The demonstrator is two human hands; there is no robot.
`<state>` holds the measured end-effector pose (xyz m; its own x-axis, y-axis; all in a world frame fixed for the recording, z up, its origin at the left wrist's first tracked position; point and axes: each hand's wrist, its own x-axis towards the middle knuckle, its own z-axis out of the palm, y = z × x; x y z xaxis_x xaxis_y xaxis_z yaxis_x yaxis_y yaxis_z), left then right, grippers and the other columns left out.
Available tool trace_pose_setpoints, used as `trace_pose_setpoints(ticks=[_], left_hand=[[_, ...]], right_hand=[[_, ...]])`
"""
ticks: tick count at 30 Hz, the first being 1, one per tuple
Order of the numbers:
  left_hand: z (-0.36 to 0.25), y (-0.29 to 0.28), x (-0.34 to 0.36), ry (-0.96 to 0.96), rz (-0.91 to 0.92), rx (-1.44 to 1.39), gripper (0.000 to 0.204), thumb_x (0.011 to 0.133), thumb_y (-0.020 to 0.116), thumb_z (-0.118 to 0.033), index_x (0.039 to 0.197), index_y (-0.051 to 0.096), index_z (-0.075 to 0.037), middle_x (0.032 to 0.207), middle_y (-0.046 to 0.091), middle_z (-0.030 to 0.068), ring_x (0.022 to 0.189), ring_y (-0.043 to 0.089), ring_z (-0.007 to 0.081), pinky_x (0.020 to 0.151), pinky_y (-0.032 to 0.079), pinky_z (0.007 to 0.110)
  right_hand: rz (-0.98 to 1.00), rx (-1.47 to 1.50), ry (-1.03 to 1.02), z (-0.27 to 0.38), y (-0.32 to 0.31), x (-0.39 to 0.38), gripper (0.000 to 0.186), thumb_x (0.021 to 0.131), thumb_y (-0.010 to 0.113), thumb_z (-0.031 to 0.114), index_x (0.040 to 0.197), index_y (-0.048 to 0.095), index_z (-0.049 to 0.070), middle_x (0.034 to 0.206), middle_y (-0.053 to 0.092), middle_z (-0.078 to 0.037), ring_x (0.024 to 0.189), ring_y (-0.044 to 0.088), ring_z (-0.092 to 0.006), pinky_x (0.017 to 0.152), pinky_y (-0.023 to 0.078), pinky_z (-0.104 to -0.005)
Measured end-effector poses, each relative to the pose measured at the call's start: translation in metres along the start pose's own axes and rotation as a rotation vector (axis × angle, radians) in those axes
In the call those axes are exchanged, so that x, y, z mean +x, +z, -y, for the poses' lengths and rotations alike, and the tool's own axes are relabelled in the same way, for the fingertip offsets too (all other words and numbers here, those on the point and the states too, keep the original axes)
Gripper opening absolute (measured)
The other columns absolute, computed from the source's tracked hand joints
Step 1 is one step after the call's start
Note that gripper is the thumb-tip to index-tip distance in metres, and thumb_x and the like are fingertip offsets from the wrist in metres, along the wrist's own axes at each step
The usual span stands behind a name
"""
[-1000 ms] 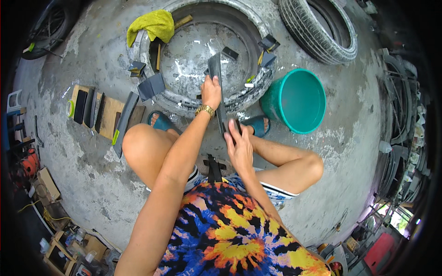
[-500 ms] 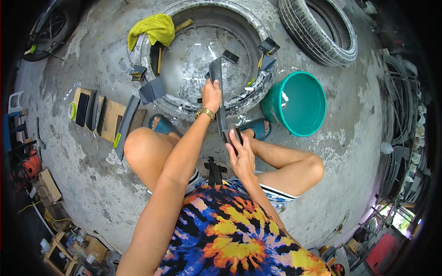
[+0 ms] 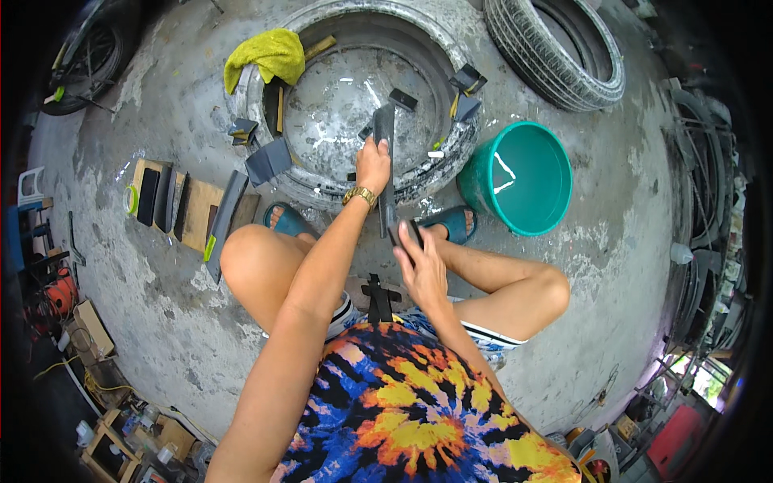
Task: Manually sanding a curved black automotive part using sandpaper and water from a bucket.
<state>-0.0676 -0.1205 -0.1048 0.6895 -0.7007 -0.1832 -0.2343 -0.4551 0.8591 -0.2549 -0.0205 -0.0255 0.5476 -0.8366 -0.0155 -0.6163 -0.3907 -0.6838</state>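
A long, narrow dark grey strip (image 3: 387,211) runs between my knees, its far end over the tyre lying flat on the floor (image 3: 322,193). My left hand (image 3: 372,169), with a gold watch on its wrist, grips the strip around its middle. At the near end, my right hand (image 3: 424,278) holds a small black block (image 3: 409,233) against or just beside the strip; the exact contact is hidden. Folded dark sandpaper sheets (image 3: 268,161) lie on the tyre's left rim, with more pieces (image 3: 466,106) on the right rim. Another black block (image 3: 403,100) sits inside the ring.
Right of the tyre stands a teal bucket (image 3: 491,181) holding water. A yellow-green cloth (image 3: 262,56) hangs over the far left rim. At left, several dark strips (image 3: 163,197) rest on a wooden board (image 3: 197,213). Another tyre (image 3: 539,60) lies at the far right.
The strip's far end has shifted slightly right and my left hand has moved a little with it. My right hand and the block stay almost in the same place.
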Motion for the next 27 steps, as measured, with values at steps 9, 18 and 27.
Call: trace_pose_setpoints(ticks=[9, 18, 27], left_hand=[[0.005, 0.004, 0.004, 0.034, 0.004, 0.057, 0.034, 0.095, 0.049, -0.025, 0.106, 0.057, 0.007, 0.098, 0.062, 0.0338, 0.098, 0.057, 0.0499, 0.086, 0.044, 0.052], [0.010, 0.002, 0.005, 0.014, 0.091, 0.046, 0.037, 0.095, 0.049, -0.026, 0.114, 0.057, 0.005, 0.099, 0.062, 0.0333, 0.098, 0.058, 0.0499, 0.086, 0.045, 0.052], [0.000, 0.002, 0.003, -0.063, 0.041, 0.094, 0.037, 0.096, 0.048, -0.026, 0.114, 0.056, 0.005, 0.099, 0.062, 0.0337, 0.099, 0.058, 0.0501, 0.088, 0.045, 0.053]], right_hand=[[-0.033, 0.053, -0.040, -0.001, 0.003, -0.004, 0.042, 0.090, 0.062, 0.016, 0.131, 0.056, 0.014, 0.122, 0.052, -0.023, 0.102, 0.057, -0.0429, 0.085, 0.048, -0.0445], [-0.027, 0.042, 0.017, 0.008, 0.002, -0.008, 0.043, 0.091, 0.061, 0.018, 0.134, 0.054, 0.015, 0.122, 0.052, -0.024, 0.107, 0.055, -0.0440, 0.089, 0.046, -0.0448], [-0.014, 0.124, 0.082, 0.008, 0.001, -0.014, 0.048, 0.090, 0.062, 0.016, 0.137, 0.051, 0.015, 0.124, 0.050, -0.026, 0.108, 0.055, -0.0457, 0.087, 0.048, -0.0455]])
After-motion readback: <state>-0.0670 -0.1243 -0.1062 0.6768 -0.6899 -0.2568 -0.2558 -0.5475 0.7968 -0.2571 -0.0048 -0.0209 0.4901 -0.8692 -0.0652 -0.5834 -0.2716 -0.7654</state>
